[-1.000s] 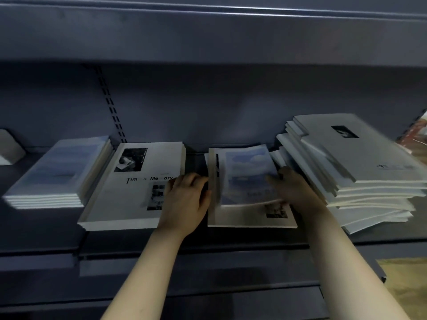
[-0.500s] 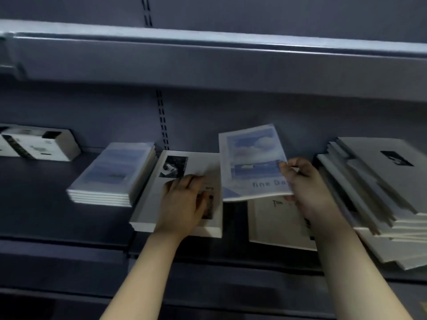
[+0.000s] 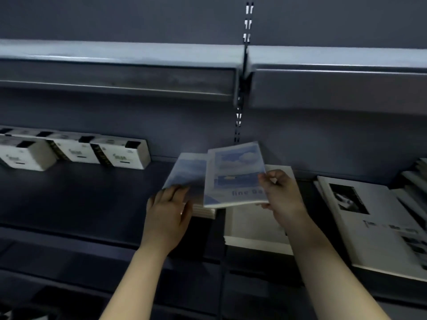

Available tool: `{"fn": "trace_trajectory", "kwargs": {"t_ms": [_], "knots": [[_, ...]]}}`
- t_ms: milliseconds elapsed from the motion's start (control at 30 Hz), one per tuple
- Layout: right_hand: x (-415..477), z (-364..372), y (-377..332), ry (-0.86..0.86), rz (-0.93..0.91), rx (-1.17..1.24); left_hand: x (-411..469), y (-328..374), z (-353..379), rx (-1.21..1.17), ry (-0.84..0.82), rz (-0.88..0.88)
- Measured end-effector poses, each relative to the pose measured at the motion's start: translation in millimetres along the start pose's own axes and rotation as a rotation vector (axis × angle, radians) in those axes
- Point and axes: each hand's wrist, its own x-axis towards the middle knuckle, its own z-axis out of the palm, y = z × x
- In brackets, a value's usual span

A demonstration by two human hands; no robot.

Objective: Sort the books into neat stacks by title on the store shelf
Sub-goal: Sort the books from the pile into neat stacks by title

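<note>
On shelf (image 3: 80, 199): my right hand (image 3: 284, 197) pinches a sky-cover book (image 3: 233, 176) over its matching stack (image 3: 187, 169). My left hand (image 3: 168, 211) lies flat on that stack.

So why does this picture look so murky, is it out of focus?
In the head view the light is dim and bluish, without glare; the held blue sky-cover paperback is smeared, seemingly by motion, its title only partly readable; the white cardboard boxes at left are soft too; the wide lens stretches the white photo-cover book toward the right edge.
</note>
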Motion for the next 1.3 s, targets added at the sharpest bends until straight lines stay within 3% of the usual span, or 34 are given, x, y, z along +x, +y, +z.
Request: {"fn": "trace_trajectory", "kwargs": {"t_ms": [367, 733, 1300], "knots": [[-2.2, 83.4, 1.3, -0.038, 0.09, -0.142, 0.7, -70.2, -1.2, -0.044, -0.027, -0.081], [2.5, 90.9, -1.2, -0.03, -0.091, -0.632, 2.4, -89.3, 16.0, -0.088, -0.081, -0.084], [10.6, 102.9, 12.9, -0.005, -0.109, -0.822, -4.3, -92.0, 18.1, -0.099, -0.089, -0.072]]}}
